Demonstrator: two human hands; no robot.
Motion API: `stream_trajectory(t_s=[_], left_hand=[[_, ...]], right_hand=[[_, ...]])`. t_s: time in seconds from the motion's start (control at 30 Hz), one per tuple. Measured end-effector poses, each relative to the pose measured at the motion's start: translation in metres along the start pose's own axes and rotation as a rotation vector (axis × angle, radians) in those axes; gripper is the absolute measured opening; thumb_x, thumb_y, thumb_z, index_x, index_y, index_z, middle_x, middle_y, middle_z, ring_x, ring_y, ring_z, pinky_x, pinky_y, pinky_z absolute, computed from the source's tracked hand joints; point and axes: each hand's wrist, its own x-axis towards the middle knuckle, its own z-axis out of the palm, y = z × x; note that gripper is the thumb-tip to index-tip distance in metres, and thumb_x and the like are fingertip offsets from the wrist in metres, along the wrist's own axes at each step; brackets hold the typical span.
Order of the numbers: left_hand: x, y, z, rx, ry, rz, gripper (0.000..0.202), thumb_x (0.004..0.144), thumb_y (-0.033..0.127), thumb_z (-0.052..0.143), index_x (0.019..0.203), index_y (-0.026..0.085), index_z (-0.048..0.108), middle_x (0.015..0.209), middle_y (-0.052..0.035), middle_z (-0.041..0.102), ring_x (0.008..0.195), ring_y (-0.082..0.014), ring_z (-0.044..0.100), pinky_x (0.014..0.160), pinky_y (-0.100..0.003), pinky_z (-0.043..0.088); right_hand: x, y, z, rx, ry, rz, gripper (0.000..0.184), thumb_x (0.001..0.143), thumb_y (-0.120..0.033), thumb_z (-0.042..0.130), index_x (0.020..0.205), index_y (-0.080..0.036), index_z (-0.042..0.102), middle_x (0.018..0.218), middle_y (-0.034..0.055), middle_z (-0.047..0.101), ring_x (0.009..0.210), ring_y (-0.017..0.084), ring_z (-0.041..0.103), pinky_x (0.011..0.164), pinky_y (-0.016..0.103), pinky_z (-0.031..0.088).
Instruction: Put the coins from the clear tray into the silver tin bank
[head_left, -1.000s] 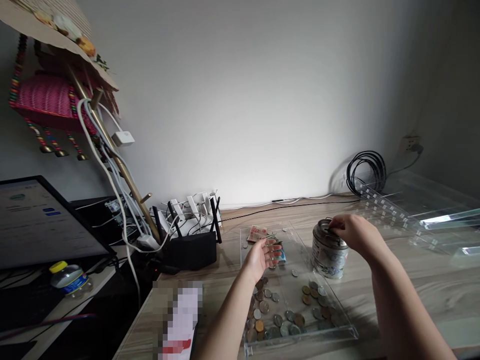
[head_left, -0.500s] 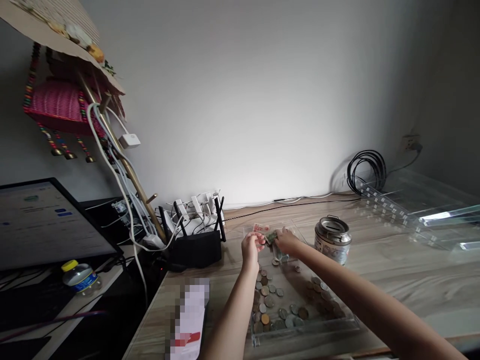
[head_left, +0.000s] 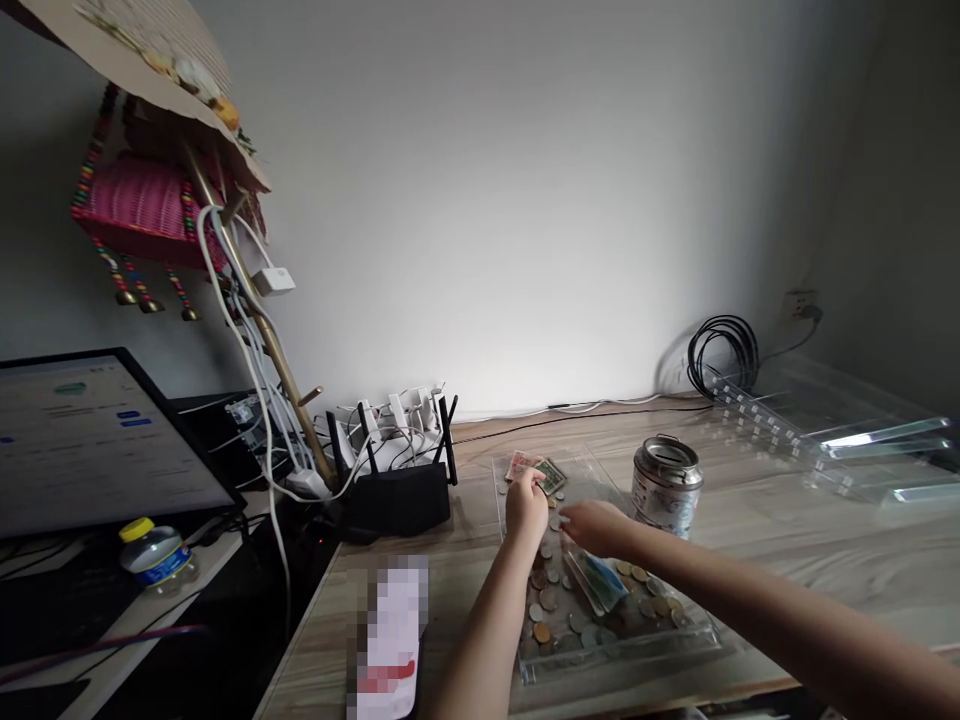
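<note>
My left hand point(head_left: 527, 505) is over the far left part of a clear plastic tray point(head_left: 615, 655). Its fingers are curled at the near edges of a reddish banknote point(head_left: 519, 464) and a green banknote point(head_left: 552, 478), which fan out behind them. My right hand point(head_left: 600, 527) is closed, its fingertips close to the left hand above the tray. From under its palm hang blue-green folded banknotes point(head_left: 602, 588); the grip itself is partly hidden. Many loose coins point(head_left: 541, 632) lie spread in the tray beneath both hands.
Right of the tray stands a silver can point(head_left: 667, 485) with a slotted lid. A phone point(head_left: 390, 630) lies at the left, near a black router point(head_left: 397, 500). Farther right are clear plastic pieces point(head_left: 862, 455) and a coiled black cable point(head_left: 722, 357).
My right hand has come nearer and away from the green banknote, with the blue-green notes now showing below it. The green note now sits beside the reddish one at my left fingers.
</note>
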Motion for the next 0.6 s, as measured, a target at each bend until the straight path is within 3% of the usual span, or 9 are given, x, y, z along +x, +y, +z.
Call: stream_trajectory(t_s=[0.1, 0.2, 0.27, 0.33, 0.43, 0.5, 0.6], left_hand=[[0.001, 0.0, -0.007, 0.015, 0.097, -0.004, 0.033, 0.065, 0.0, 0.034, 0.079, 0.019, 0.057, 0.086, -0.004, 0.062, 0.083, -0.0138, 0.055, 0.076, -0.025, 0.04], [0.004, -0.004, -0.014, 0.055, 0.173, 0.01, 0.033, 0.065, -0.001, 0.033, 0.079, 0.018, 0.056, 0.087, -0.0044, 0.061, 0.085, -0.0137, 0.054, 0.077, -0.024, 0.039], [0.006, -0.008, -0.018, 0.099, 0.164, 0.002, 0.032, 0.065, 0.0, 0.034, 0.079, 0.018, 0.056, 0.087, -0.0051, 0.061, 0.085, -0.014, 0.054, 0.076, -0.024, 0.039], [0.008, -0.011, -0.021, 0.133, 0.127, -0.027, 0.029, 0.066, 0.001, 0.036, 0.077, 0.018, 0.056, 0.085, -0.0055, 0.061, 0.083, -0.0146, 0.055, 0.073, -0.024, 0.04], [0.011, -0.014, -0.025, 0.15, 0.09, -0.089, 0.026, 0.067, 0.004, 0.036, 0.074, 0.019, 0.056, 0.081, -0.0049, 0.062, 0.079, -0.0149, 0.056, 0.068, -0.024, 0.04], [0.012, -0.014, -0.029, 0.146, 0.092, -0.119, 0.025, 0.068, 0.006, 0.036, 0.071, 0.02, 0.056, 0.079, -0.0044, 0.063, 0.077, -0.0148, 0.056, 0.066, -0.023, 0.04], [0.012, -0.012, -0.035, 0.144, 0.12, -0.147, 0.025, 0.068, 0.007, 0.035, 0.069, 0.02, 0.056, 0.077, -0.0039, 0.063, 0.075, -0.0147, 0.056, 0.064, -0.022, 0.039]], right_hand=[[0.016, 0.005, -0.013, 0.01, 0.011, 0.188, 0.029, 0.078, -0.022, 0.035, 0.095, -0.012, 0.056, 0.092, 0.0169, 0.06, 0.083, 0.025, 0.056, 0.065, 0.034, 0.04], [0.041, 0.008, -0.018, 0.043, 0.011, 0.238, 0.039, 0.076, -0.036, 0.041, 0.106, -0.013, 0.051, 0.094, 0.0162, 0.059, 0.083, 0.025, 0.056, 0.063, 0.031, 0.04], [0.051, 0.006, -0.014, 0.055, 0.014, 0.233, 0.059, 0.07, -0.048, 0.046, 0.12, -0.016, 0.039, 0.098, 0.0147, 0.058, 0.085, 0.025, 0.056, 0.062, 0.03, 0.04], [0.055, 0.002, -0.007, 0.014, 0.008, 0.254, 0.065, 0.07, -0.051, 0.046, 0.125, -0.02, 0.033, 0.101, 0.0139, 0.057, 0.087, 0.026, 0.055, 0.064, 0.031, 0.04], [0.053, 0.003, -0.003, -0.078, -0.01, 0.341, 0.05, 0.075, -0.036, 0.043, 0.121, -0.017, 0.039, 0.103, 0.0181, 0.055, 0.091, 0.028, 0.053, 0.068, 0.036, 0.039], [0.05, 0.005, -0.005, -0.124, 0.037, 0.375, 0.05, 0.074, -0.026, 0.044, 0.122, -0.012, 0.038, 0.113, 0.0229, 0.047, 0.1, 0.03, 0.046, 0.075, 0.041, 0.036], [0.047, 0.001, -0.007, -0.162, 0.141, 0.2, 0.041, 0.076, -0.021, 0.04, 0.116, -0.012, 0.045, 0.117, 0.0204, 0.044, 0.105, 0.028, 0.042, 0.081, 0.038, 0.034]])
